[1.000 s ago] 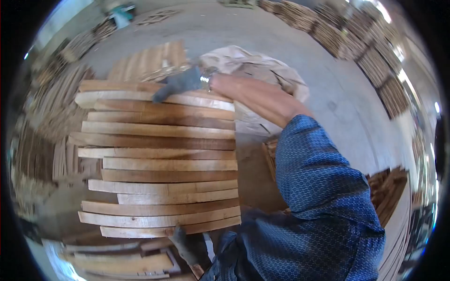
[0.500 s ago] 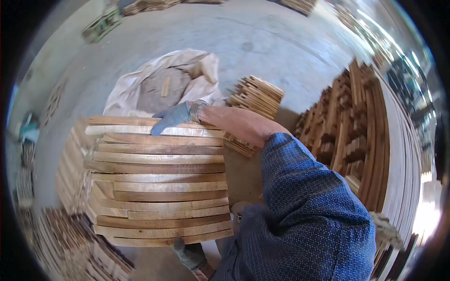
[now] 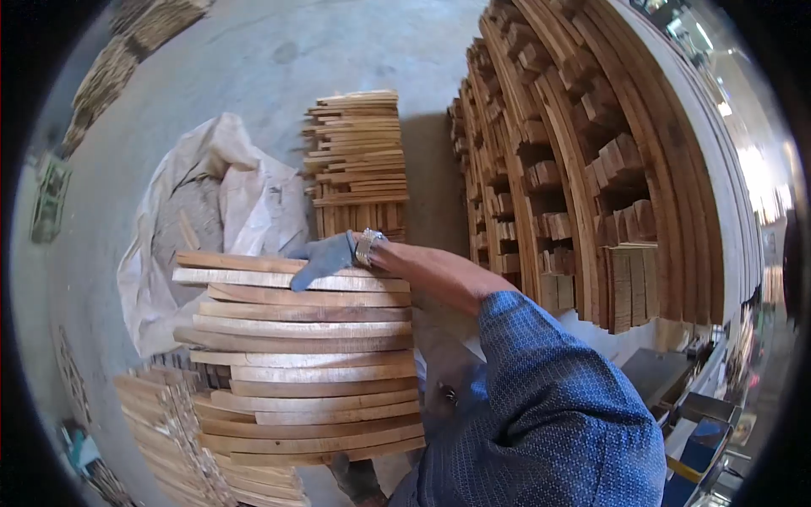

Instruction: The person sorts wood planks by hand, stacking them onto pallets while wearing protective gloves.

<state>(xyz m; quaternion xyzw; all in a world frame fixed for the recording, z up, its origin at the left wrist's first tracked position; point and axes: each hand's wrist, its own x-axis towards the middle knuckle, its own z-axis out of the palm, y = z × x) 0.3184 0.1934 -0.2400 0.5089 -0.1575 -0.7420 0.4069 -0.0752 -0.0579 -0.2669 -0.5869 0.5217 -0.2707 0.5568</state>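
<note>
A wide bundle of curved wooden slats (image 3: pixel 325 359), laid side by side with uneven ends, is squeezed between my two hands. My right hand (image 3: pixel 328 260), in a grey-blue glove with a metal watch at the wrist, presses on the far edge slat, its fingers bent over it. At the near edge my left hand (image 3: pixel 356 478), in a dark glove, grips the bundle from below; most of its fingers are hidden behind the slats.
A stack of slats (image 3: pixel 359 152) stands on the floor ahead, beside a crumpled white sack (image 3: pixel 253 198). On the right rises a tall stack of brown timber (image 3: pixel 541 152). More slats (image 3: pixel 160 431) lie at the lower left. A machine (image 3: pixel 705 439) stands at the lower right.
My view has turned to the right, so the timber stack and floor stack appear larger and further left. Both hands still hold the slat bundle, which sits slightly lower in view.
</note>
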